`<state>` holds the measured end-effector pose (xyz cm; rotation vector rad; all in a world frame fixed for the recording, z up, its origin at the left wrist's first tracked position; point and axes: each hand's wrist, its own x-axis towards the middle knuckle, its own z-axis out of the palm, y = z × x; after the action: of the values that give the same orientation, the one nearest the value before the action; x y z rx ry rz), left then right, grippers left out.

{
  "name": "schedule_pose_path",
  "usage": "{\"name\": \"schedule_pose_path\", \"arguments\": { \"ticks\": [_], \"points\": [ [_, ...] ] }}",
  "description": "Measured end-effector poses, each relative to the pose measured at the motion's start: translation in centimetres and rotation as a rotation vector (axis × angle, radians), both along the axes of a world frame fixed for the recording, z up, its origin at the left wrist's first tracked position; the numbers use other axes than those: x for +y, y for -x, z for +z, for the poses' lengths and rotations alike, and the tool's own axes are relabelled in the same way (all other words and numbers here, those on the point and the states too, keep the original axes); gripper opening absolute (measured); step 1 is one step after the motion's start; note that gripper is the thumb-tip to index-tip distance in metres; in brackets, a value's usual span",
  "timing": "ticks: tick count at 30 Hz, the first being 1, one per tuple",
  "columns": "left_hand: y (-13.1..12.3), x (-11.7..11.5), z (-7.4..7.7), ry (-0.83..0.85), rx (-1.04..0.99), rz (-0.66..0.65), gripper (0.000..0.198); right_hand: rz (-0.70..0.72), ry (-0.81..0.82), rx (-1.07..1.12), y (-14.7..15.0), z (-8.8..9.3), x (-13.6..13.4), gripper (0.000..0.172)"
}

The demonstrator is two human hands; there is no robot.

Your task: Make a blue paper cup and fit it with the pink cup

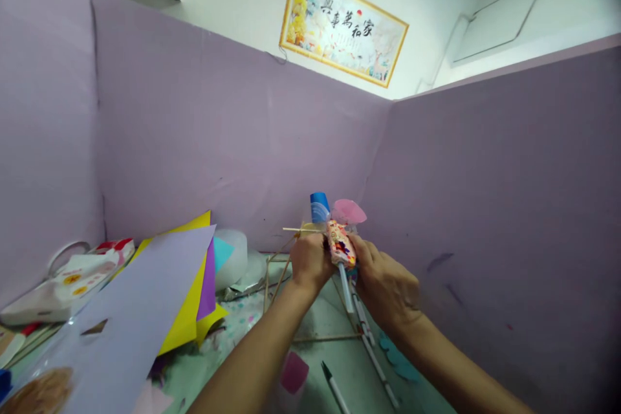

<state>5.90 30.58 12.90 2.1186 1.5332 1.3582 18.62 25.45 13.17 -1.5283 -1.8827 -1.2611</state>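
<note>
My right hand (pixel 385 281) is closed round a glue gun (pixel 340 242) with a colourful flowered covering. A translucent glue stick (pixel 346 291) sticks out of its back end, towards me. Just to the left, touching or nearly touching the gun, my left hand (pixel 313 260) is closed on a thin wooden stick (pixel 294 229), whose end shows above the knuckles. A frame of thin wooden sticks (pixel 327 338) stands below and behind the hands; the hands hide part of it. The gun's nozzle is out of sight.
Purple, yellow and lilac sheets (pixel 160 284) lean at left beside a white packet (pixel 72 281). Behind the hands stand a blue cup (pixel 319 207) and a pink item (pixel 349 211). A pen (pixel 334 385), pink object (pixel 294 372) and striped straws (pixel 373 359) lie nearer. Purple panels (pixel 233 123) enclose the table.
</note>
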Motion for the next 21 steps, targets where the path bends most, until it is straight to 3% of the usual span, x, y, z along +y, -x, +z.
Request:
{"name": "schedule_pose_path", "arguments": {
  "ticks": [8, 21],
  "points": [
    [-0.1, 0.9, -0.4, 0.056, -0.201, 0.002, 0.023, -0.013, -0.066, 0.019, 0.2, -0.6, 0.4, 0.040],
    [0.1, 1.2, -0.7, -0.003, -0.444, -0.159, 0.019, 0.023, 0.162, 0.233, 1.8, -0.6, 0.2, 0.057]
  ]
}}
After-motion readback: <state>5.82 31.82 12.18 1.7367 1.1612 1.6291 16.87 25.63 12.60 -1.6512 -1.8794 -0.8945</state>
